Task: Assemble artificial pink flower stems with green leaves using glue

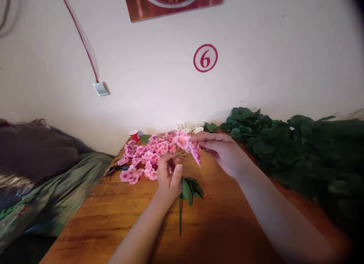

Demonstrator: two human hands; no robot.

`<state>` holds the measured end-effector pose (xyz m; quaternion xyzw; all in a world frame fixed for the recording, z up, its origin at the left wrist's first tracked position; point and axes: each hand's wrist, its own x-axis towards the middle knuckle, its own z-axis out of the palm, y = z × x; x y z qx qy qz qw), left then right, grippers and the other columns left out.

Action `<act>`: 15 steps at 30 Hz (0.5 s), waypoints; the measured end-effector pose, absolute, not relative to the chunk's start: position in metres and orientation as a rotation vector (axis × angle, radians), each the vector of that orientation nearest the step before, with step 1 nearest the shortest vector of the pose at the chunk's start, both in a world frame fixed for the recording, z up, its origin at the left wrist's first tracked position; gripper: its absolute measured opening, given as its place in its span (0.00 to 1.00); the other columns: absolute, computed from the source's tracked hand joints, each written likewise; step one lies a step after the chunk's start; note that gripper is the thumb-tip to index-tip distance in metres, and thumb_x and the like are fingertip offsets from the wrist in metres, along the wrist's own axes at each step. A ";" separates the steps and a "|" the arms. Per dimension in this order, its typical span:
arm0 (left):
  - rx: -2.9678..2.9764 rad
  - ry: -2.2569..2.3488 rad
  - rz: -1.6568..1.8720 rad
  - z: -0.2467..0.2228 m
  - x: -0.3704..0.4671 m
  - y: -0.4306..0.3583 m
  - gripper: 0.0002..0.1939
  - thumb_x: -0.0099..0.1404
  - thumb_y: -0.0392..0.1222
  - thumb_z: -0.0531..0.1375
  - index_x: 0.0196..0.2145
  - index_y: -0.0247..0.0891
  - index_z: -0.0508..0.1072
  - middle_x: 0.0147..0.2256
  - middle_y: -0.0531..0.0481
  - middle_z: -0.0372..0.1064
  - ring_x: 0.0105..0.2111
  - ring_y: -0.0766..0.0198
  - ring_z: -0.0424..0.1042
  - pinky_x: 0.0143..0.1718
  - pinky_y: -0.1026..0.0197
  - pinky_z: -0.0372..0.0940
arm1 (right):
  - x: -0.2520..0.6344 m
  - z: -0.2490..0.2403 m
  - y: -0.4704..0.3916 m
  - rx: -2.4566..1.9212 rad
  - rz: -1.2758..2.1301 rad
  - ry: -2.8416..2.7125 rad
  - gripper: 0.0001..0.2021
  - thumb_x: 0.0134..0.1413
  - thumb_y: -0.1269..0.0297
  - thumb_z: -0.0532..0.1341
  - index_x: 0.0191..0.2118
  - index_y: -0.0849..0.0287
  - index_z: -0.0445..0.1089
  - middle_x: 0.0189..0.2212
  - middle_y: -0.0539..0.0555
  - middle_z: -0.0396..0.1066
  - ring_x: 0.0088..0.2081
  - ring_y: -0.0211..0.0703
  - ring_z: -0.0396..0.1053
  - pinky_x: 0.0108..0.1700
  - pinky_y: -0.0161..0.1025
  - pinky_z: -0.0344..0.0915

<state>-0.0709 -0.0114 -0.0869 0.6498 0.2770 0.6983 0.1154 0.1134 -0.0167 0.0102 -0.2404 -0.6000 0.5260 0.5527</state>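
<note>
My left hand [170,177] is closed around the stem of an artificial flower [183,141], holding it upright above the table. Its green stem [180,218] hangs below the fist, and dark green leaves [190,191] stick out to the right. Thin pale stalks lead up from the hand to the pink blossoms. My right hand [220,148] reaches in from the right, its fingertips pinched at the pink petals. Just behind my left hand lies a heap of pink artificial flowers [150,156].
A wooden table [127,222] stands against a white wall. Green artificial leaves [295,154] pile up along its right side. A red paper cup [134,135], white flowers [183,128] and a dark-handled tool [113,169] lie toward the back and left. Dark sacks [36,154] sit left of the table.
</note>
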 end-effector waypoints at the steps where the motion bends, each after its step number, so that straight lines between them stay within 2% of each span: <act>1: 1.852 0.763 2.037 -0.080 -0.066 -0.011 0.12 0.69 0.51 0.55 0.43 0.40 0.67 0.29 0.52 0.64 0.26 0.66 0.64 0.29 0.62 0.61 | 0.112 0.011 -0.020 -0.539 1.255 -1.410 0.09 0.51 0.68 0.64 0.36 0.52 0.81 0.42 0.52 0.76 0.45 0.42 0.70 0.51 0.41 0.63; 3: 1.764 0.760 2.042 -0.063 -0.057 -0.008 0.12 0.71 0.50 0.54 0.34 0.40 0.66 0.25 0.55 0.61 0.23 0.67 0.61 0.27 0.64 0.59 | 0.110 0.012 -0.024 -0.493 1.260 -1.383 0.08 0.51 0.67 0.64 0.35 0.51 0.81 0.40 0.51 0.76 0.47 0.42 0.69 0.52 0.41 0.63; 5: 1.754 0.774 2.047 -0.044 -0.048 -0.005 0.15 0.71 0.49 0.54 0.29 0.39 0.65 0.23 0.54 0.62 0.23 0.67 0.62 0.27 0.64 0.58 | 0.110 0.013 -0.025 -0.476 1.234 -1.349 0.07 0.52 0.66 0.65 0.36 0.51 0.80 0.38 0.51 0.75 0.44 0.42 0.69 0.50 0.42 0.64; 10: 1.870 0.865 2.080 -0.011 -0.037 0.001 0.18 0.70 0.48 0.56 0.24 0.39 0.64 0.20 0.56 0.61 0.21 0.69 0.60 0.25 0.64 0.56 | 0.119 0.017 -0.020 -0.522 1.124 -1.299 0.08 0.56 0.58 0.63 0.35 0.55 0.78 0.31 0.52 0.73 0.33 0.40 0.68 0.37 0.40 0.65; 15: 2.181 1.027 1.912 -0.006 -0.041 0.001 0.20 0.70 0.44 0.57 0.20 0.38 0.61 0.18 0.57 0.58 0.19 0.70 0.57 0.24 0.65 0.53 | 0.120 0.016 -0.018 -0.604 0.993 -1.393 0.11 0.56 0.54 0.66 0.41 0.55 0.75 0.31 0.51 0.71 0.32 0.38 0.67 0.36 0.37 0.65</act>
